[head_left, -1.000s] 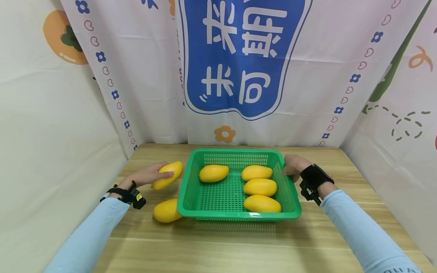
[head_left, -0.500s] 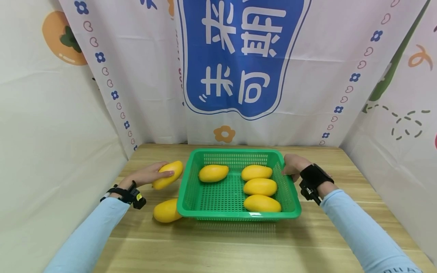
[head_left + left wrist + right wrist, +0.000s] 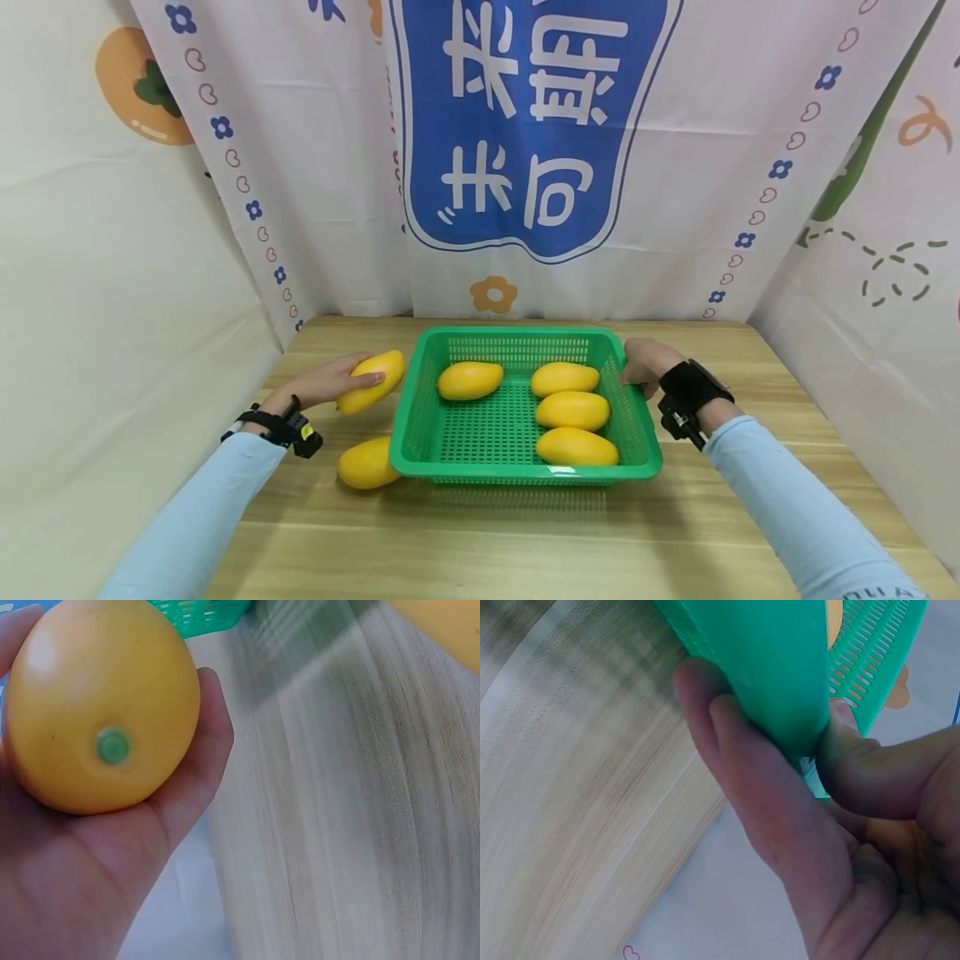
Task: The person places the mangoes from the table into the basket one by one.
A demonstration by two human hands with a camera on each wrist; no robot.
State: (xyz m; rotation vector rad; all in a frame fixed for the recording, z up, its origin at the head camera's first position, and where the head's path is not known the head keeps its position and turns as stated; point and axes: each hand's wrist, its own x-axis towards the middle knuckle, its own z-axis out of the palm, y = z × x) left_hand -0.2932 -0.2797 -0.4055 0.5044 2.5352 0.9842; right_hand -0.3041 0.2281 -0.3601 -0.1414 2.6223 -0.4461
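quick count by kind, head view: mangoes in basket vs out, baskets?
Mangoes in the green basket: 4
Mangoes outside: 2, one in the left hand, one on the table
Baskets: 1
Total: 7

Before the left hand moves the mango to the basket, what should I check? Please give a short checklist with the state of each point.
1. Left hand grips the held mango firmly: ok.
2. Right hand pinches the basket rim to steady it: ok.
3. Free space on the left side of the green basket: ok, only one mango lies there.
4. Held mango is clear of the rim: ok.
5. Spare mango on the table touches the basket: cannot tell.
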